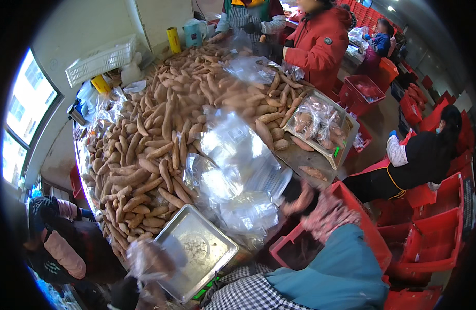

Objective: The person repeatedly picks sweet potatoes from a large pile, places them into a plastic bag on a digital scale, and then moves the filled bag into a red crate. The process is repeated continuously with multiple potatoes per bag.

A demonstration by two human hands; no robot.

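Observation:
A long heap of sweet potatoes (145,170) covers the table. My left hand (125,292), in a dark glove and blurred, is low at the left, on a clear plastic bag of sweet potatoes (154,257). This bag overlaps the left side of a metal tray (197,248) with a stained bottom. My right hand (294,193) is blurred beside the right edge of a pile of clear plastic bags (238,174); reddish-brown shapes show at it, and whether it grips one cannot be told. A second tray (334,159) holds filled bags (319,122).
Red crates (435,240) stand at the right; one red crate (278,248) is under my right arm. Two people (323,46) stand across the table, another (63,248) at the left and one (412,166) at the right. A white plastic basket (102,60) leans by the wall.

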